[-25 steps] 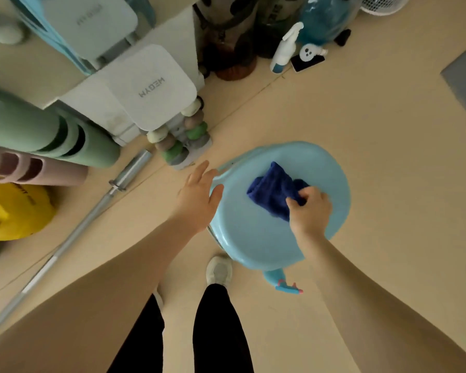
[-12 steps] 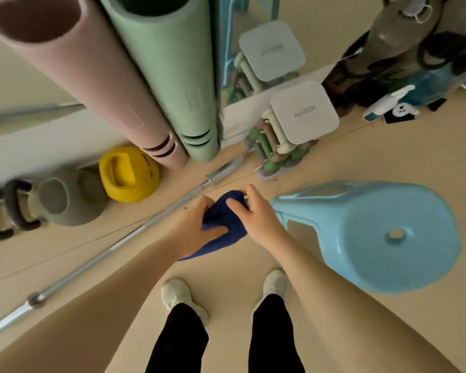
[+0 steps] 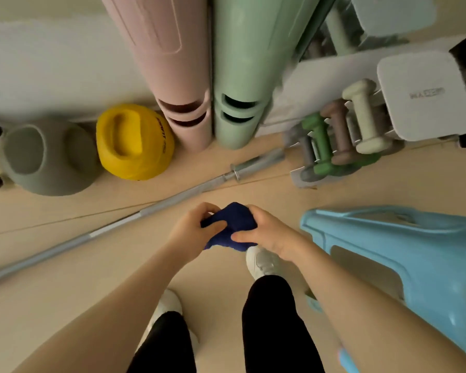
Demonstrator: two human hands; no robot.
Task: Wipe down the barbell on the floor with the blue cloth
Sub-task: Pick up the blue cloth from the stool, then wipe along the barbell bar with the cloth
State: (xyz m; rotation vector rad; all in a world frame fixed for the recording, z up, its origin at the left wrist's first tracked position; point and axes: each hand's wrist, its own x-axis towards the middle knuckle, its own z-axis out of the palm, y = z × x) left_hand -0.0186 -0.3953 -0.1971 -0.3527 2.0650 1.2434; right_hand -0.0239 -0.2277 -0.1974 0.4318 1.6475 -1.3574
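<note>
Barbell [image 3: 113, 231]: we find it lying flat on the floor [image 3: 334, 192], running diagonally, its collared sleeve end pointing toward the dumbbell rack [image 3: 342, 141] and its other end reaching the left edge of the view. Nothing touches it.

Cloth [image 3: 233, 227]: dark blue and bunched, it is held in the air on the near side of the barbell, close to the mid-shaft but apart from it. Our left hand [image 3: 191, 232] grips the cloth's left side, fingers curled over the top and thumb pressed into the fabric. Our right hand [image 3: 267, 232] grips its right side, thumb pinching the lower edge. Both hands are closed on the cloth.

On the far side of the barbell stand a grey kettlebell [image 3: 46, 157] and a yellow kettlebell [image 3: 133, 141], with a pink mat roll [image 3: 172, 76] and a green mat roll [image 3: 242, 76] upright just beside them. None of these can be seen touching the bar.

On the near side of the barbell, to the right of our hands, stands a light blue stool [image 3: 414, 257]. Our two white shoes [image 3: 261, 262] and black trouser legs are also on the near side, below the cloth.
</note>
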